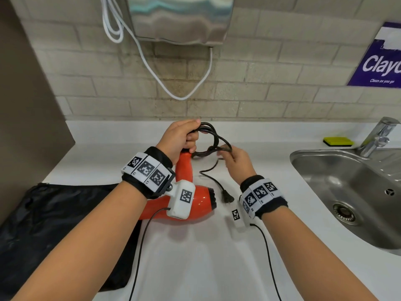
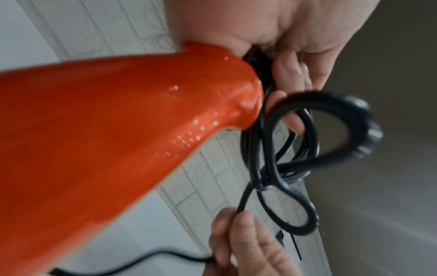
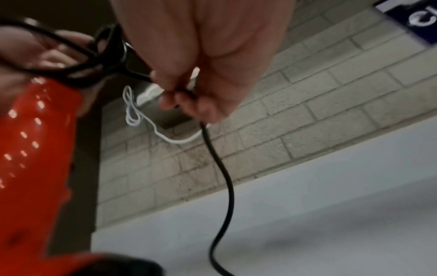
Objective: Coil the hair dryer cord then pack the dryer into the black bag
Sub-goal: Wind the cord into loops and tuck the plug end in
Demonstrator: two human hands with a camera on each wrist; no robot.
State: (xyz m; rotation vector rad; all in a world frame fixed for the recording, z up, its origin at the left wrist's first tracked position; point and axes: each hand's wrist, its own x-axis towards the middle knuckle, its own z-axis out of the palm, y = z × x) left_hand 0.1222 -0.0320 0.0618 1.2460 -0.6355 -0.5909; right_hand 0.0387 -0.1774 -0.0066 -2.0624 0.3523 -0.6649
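The orange hair dryer point(image 1: 184, 170) lies on the white counter, handle pointing away from me. My left hand point(image 1: 182, 137) grips the handle end together with several loops of the black cord point(image 1: 213, 137); the loops point(image 2: 290, 149) hang past the handle point(image 2: 118, 121). My right hand point(image 1: 234, 160) pinches the loose cord just right of the loops, with the strand point(image 3: 220, 168) running down from the fingers point(image 3: 179, 97). The plug point(image 1: 226, 197) lies on the counter beside the dryer's nozzle. The black bag point(image 1: 54, 218) lies flat at the left, partly under my left forearm.
A steel sink point(image 1: 351, 192) with a tap point(image 1: 377, 135) is at the right, and a yellow sponge point(image 1: 337, 141) sits behind it. A metal wall dispenser point(image 1: 180, 18) with a white cable point(image 1: 152, 68) hangs above. The brown wall point(image 1: 26, 105) closes the left side.
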